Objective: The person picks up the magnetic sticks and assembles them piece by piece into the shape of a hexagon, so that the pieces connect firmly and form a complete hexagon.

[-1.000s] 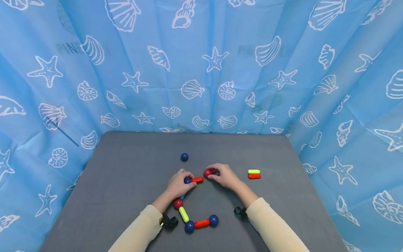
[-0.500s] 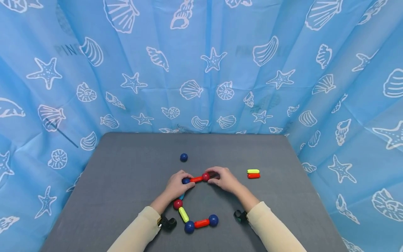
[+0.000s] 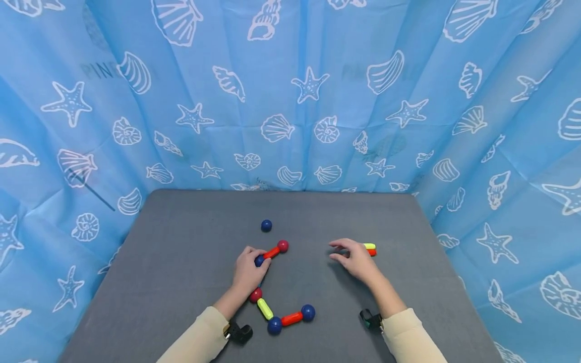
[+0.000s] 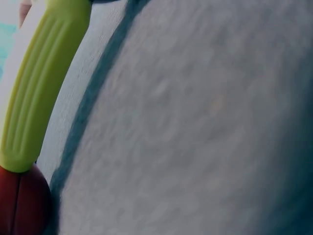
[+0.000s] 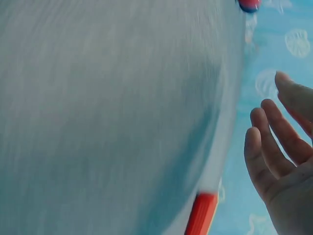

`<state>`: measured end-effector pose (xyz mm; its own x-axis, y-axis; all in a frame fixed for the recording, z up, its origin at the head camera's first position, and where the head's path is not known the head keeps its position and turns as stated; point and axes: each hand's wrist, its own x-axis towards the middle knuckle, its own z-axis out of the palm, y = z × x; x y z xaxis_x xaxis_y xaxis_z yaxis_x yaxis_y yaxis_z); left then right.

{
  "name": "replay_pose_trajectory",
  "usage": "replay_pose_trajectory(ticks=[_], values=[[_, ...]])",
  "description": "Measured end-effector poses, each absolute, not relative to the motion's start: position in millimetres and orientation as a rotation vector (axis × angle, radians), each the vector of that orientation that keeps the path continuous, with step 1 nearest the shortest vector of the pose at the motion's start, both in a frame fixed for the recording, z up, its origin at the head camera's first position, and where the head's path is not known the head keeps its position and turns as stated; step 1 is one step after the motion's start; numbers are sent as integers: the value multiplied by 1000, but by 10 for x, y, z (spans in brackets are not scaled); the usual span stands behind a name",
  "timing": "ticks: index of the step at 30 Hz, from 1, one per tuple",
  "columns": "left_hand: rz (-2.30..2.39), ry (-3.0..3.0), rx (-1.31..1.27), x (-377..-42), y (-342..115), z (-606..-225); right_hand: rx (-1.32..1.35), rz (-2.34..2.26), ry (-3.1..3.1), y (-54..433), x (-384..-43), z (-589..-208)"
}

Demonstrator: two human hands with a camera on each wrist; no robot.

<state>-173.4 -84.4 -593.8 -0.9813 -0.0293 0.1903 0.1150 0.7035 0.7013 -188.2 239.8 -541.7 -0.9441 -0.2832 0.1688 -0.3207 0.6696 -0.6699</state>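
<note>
My left hand (image 3: 248, 268) pinches a dark blue ball (image 3: 259, 260) in the head view. From that ball a red rod (image 3: 272, 252) runs up and right to a red ball (image 3: 283, 246). Below the hand the chain shows a second red ball (image 3: 256, 295), a yellow-green rod (image 3: 265, 309), a blue ball (image 3: 274, 325), another red rod (image 3: 292, 318) and an end blue ball (image 3: 308, 312). The hand mostly hides the link between. My right hand (image 3: 356, 258) holds nothing, fingers apart, just left of a loose yellow-green rod (image 3: 370, 246) and loose red rod (image 3: 371, 251).
A lone blue ball (image 3: 266, 225) lies farther back on the grey table (image 3: 199, 227). Behind it hangs a blue curtain (image 3: 290, 101) with white shell prints. Each wrist wears a black camera.
The right hand brought the red ball onto the red rod's end, let go, and moved right toward the loose rods. The left hand shifted slightly left; the rod with its ball now angles upward.
</note>
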Motion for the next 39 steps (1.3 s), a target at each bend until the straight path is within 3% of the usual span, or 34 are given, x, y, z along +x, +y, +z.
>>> replay_pose_trajectory(ticks=[9, 19, 24, 31, 39], values=[[-1011, -2705, 100, -1612, -704, -5915, 279, 847, -2846, 2943, -1785, -5414], [-904, -2756, 208, -1458, -531, -5864, 138, 692, -2989, 3117, -1775, -5440], [-830, -2891, 114, -1578, -590, -5797, 116, 636, -3034, 3157, -1791, -5416], [-980, -2941, -218, -1840, -726, -5769, 87, 641, -3062, 3168, -1747, -5438], [-1102, -2902, -374, -1904, -791, -5843, 125, 697, -3113, 2886, -1704, -5457]])
